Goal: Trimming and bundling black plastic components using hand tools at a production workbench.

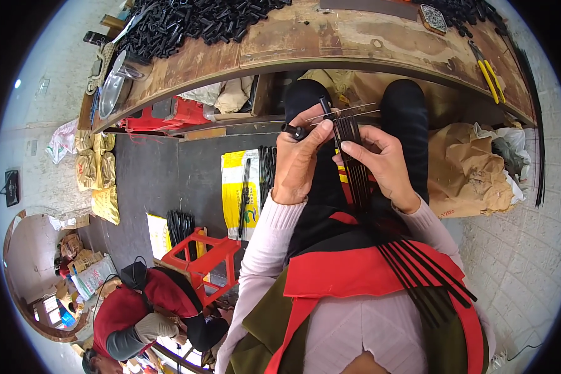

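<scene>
Over my lap, a bundle of thin black rods [357,184] hangs lengthwise, its near ends fanned out across a red apron [343,274]. My right hand [388,163] is closed round the bundle's upper part, thumb lying across the rods. At the top of the rods, my left hand [295,163] pinches with thumb and forefinger. A short black tube [296,132] is held in the same left hand, and another dark piece [325,107] stands up by its fingertips. Thin metal wires [361,113] cross the rod tops sideways; their exact joint is hidden by the fingers.
A wooden bench [293,43] ahead bears a heap of short black tubes [193,25], a box of small metal parts [433,19] and yellow-handled pliers [491,81]. Left lie more rods and a red stool [215,262]; a co-worker [143,305] sits lower left. Brown sacks [470,168] stand right.
</scene>
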{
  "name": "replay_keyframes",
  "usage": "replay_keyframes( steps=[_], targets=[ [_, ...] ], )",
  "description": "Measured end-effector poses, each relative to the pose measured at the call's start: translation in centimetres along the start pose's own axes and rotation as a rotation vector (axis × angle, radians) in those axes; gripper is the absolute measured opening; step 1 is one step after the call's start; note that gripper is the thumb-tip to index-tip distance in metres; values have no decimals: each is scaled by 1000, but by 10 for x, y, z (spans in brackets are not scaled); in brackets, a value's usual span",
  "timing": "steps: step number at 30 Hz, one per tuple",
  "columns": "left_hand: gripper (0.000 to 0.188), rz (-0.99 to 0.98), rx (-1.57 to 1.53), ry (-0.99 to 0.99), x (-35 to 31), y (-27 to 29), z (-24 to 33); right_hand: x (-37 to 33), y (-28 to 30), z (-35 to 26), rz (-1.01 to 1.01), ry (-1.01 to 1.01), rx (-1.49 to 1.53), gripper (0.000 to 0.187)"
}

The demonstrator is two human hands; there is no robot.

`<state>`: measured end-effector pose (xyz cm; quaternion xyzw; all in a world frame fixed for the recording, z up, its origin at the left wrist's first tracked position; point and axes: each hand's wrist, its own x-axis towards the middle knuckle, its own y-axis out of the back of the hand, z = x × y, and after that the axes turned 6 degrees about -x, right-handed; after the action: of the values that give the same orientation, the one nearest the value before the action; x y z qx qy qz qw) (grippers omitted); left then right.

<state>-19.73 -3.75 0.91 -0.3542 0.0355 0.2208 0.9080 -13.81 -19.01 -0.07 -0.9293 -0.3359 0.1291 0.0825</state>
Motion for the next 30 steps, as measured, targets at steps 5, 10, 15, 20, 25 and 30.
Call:
replay_keyframes(
  steps=[5, 10, 15, 20, 25, 30],
  targets=[
    [38, -60, -28, 52, 1, 3, 2, 1, 2, 3, -36, -11, 57, 25],
    [40, -105, -64, 89, 2, 3, 1, 2, 9, 4, -122, -89, 163, 25],
    [34, -128, -71, 251, 5, 14, -12, 1, 11, 6, -115, -49, 118, 22],
    [41, -228, -96, 278, 7, 14, -9, 1, 11, 3, -116, -34, 150, 24],
    [36, -283, -109, 326, 7, 14, -3, 4, 15, 8, -210, -103, 289, 27],
    [39, -241, -83, 249, -1, 14, -8, 4, 10, 10, -208, -96, 239, 28]
  ],
)
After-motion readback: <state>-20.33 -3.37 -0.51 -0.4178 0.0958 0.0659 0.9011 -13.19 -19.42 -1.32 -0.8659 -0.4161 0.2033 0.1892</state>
